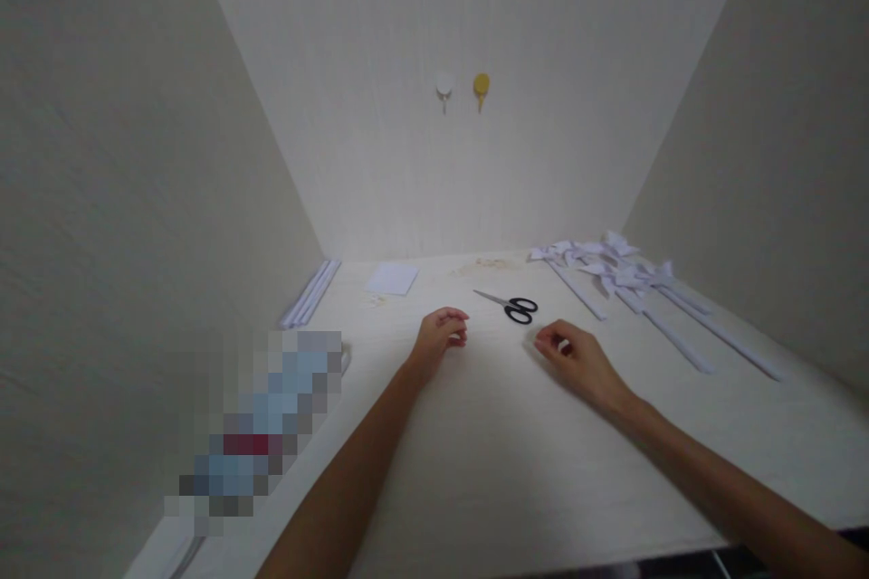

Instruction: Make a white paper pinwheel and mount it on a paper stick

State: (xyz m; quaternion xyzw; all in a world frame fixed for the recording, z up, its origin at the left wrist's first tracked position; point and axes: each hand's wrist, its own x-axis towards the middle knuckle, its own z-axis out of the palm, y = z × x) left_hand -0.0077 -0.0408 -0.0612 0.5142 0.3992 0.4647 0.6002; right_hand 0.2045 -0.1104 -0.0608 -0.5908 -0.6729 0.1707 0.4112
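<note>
Over the middle of the white table, my left hand [441, 339] is loosely curled, with a gap between thumb and fingers and nothing visible in it. My right hand [577, 360] is closed in a pinch, thumb against fingertips. Whatever lies between those fingertips, if anything, is too small to make out. Just beyond the hands, nearer the right one, lies a pair of scissors [510, 304] with black handles, blades pointing left. Several white paper pinwheels [615, 276] on rolled paper sticks are heaped at the back right.
Rolled white paper sticks [310, 294] lie together at the back left, beside a square sheet of paper [392, 278]. Small scraps [492, 265] lie near the back wall. A blurred-out object [272, 416] is at the left. Two hooks [482, 85] hang on the wall.
</note>
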